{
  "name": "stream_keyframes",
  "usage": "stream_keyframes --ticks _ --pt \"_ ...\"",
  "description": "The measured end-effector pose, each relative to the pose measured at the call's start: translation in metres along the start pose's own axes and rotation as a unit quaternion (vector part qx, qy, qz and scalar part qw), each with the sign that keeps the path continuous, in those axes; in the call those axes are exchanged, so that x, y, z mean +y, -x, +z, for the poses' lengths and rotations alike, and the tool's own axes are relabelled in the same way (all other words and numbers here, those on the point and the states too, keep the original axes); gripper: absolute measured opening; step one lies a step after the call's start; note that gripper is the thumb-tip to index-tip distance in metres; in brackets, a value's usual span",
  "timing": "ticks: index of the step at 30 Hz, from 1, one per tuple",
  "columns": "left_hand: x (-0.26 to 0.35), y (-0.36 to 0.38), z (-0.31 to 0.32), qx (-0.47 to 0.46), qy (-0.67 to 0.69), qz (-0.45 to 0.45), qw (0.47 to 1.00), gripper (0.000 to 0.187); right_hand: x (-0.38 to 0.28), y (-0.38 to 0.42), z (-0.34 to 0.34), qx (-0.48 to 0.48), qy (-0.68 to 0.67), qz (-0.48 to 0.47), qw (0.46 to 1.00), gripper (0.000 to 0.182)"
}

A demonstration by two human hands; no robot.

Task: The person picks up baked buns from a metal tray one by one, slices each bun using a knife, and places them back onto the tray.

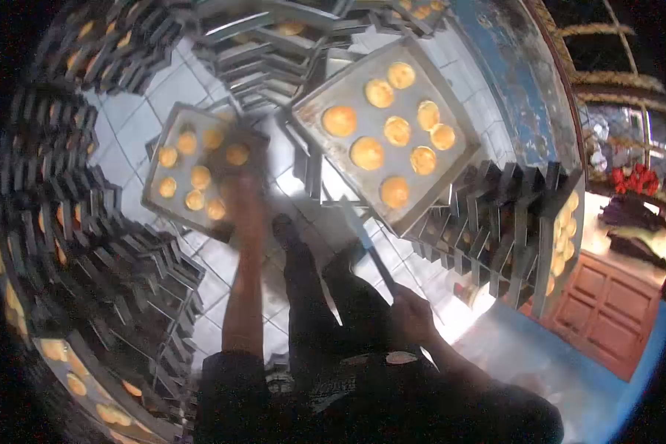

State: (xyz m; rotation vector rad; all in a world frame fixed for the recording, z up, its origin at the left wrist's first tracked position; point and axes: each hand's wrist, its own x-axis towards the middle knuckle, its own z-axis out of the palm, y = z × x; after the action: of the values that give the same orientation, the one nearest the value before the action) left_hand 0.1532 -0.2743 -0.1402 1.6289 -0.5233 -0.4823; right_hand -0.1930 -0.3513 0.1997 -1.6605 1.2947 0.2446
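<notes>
Smaller grey tray, larger grey tray, golden rounds on both, slanting stick

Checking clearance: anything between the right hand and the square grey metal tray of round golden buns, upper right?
Only the long, thin, dark-and-blue stick held in the right hand; it slants up past the tray's lower corner. Otherwise, I see just white floor tiles there.

The left arm reaches forward, forearm bare, its left hand blurred, the fingers' pose unclear. The right arm angles out from the body, bent, the right hand closed, lower and nearer the body.
</notes>
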Motion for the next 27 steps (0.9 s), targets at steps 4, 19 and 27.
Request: stream_keyframes --ticks 4,19,27 --pt "0.160 0.004 0.177 -0.252 -0.224 0.153 0.929 0.037 0.105 0.029 -0.020 0.062 -0.102 -0.029 0.992 0.043" --pt "0.195 0.090 0.340 -0.415 -0.476 0.106 0.768 0.047 0.291 0.111 -0.070 0.167 -0.434 0.053 0.884 0.044" --pt "0.179 0.082 0.329 -0.496 -0.473 0.172 0.708 0.067 0.249 0.111 -0.140 0.198 -0.356 -0.041 0.912 0.043"
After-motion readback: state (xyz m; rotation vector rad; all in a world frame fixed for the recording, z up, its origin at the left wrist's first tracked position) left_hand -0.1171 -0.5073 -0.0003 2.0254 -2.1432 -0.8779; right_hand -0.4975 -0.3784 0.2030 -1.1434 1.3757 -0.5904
